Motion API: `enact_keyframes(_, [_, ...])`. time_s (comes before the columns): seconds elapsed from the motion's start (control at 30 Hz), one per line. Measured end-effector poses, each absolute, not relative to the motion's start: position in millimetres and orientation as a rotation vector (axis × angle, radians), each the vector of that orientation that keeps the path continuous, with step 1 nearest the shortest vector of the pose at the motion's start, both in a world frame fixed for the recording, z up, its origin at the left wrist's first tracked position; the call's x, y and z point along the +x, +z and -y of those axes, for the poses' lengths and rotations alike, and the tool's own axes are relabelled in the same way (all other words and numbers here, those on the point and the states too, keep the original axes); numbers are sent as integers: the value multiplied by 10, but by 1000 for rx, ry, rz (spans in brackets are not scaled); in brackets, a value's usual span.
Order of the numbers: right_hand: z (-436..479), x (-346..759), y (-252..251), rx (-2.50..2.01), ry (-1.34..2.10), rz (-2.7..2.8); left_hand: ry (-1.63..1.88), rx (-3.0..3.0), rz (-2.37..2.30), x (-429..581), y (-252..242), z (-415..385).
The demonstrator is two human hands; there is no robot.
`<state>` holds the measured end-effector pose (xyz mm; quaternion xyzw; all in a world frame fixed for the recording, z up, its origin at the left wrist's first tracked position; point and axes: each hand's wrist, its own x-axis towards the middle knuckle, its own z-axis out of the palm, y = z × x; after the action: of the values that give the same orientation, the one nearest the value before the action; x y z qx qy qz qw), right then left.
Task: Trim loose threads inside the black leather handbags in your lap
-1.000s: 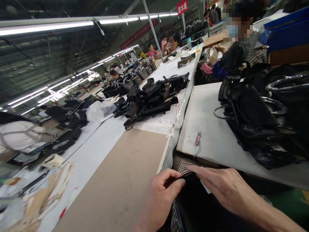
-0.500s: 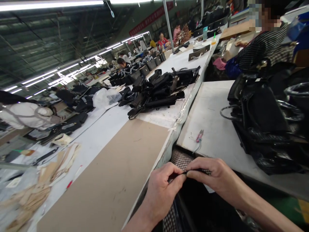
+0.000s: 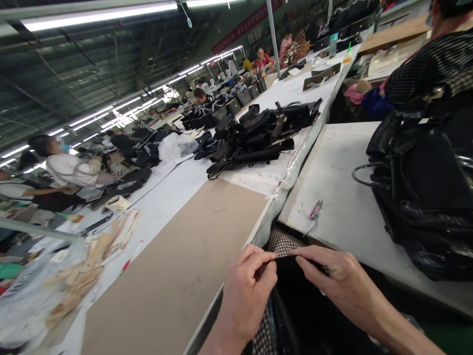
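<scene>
A black handbag [image 3: 306, 305] lies low in front of me, its upper edge pulled taut between my two hands. My left hand [image 3: 248, 283] pinches that edge between thumb and fingers. A short way to the right, my right hand [image 3: 338, 273] pinches the same edge with thumb and forefinger. Checked cloth [image 3: 284, 240] shows behind the edge and again below my left hand. Just beyond my hands, a small pair of pink-handled thread snips [image 3: 316, 210] rests on the side table. The bag's lower part is dark and hard to make out.
Several black bags [image 3: 254, 133] are heaped on the long table, past a brown board [image 3: 177, 246]. More black bags [image 3: 424, 192] crowd the side table [image 3: 332, 162]. Tan strips [image 3: 79, 271] and a red-tipped pen [image 3: 127, 265] lie left. A striped-sleeved person [image 3: 428, 69] sits at right.
My hands have spread apart along the bag's edge, from nearly touching to a visible gap. Both still pinch it. The view has swung a little left.
</scene>
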<state>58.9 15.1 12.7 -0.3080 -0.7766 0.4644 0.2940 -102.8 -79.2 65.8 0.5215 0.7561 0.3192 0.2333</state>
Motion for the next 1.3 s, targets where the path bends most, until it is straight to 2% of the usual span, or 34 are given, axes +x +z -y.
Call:
enact_keyframes(0.37, [-78,616,58,-835,1126,2124,879,1537,-2239,-910,510,876])
enact_keyframes(0.57, [-83,614,16,-855,1082,2089,987,1367,-2089,-977,482,805])
enact_keyframes(0.73, [-164,654,85,-855,1022,2143,780,1520,-2038,-1037,617,690])
enact_keyframes(0.93, [-149,752,80,-842,1042,2173,493,2034,-1972,-1009,624,590])
enact_keyframes(1.1, [-129,793,27,-817,1121,2150,445,2178,-1933,-1062,564,620])
enact_keyframes(1.3, [-269,782,288,-690,1123,2402,380,2297,-1911,-1049,609,600])
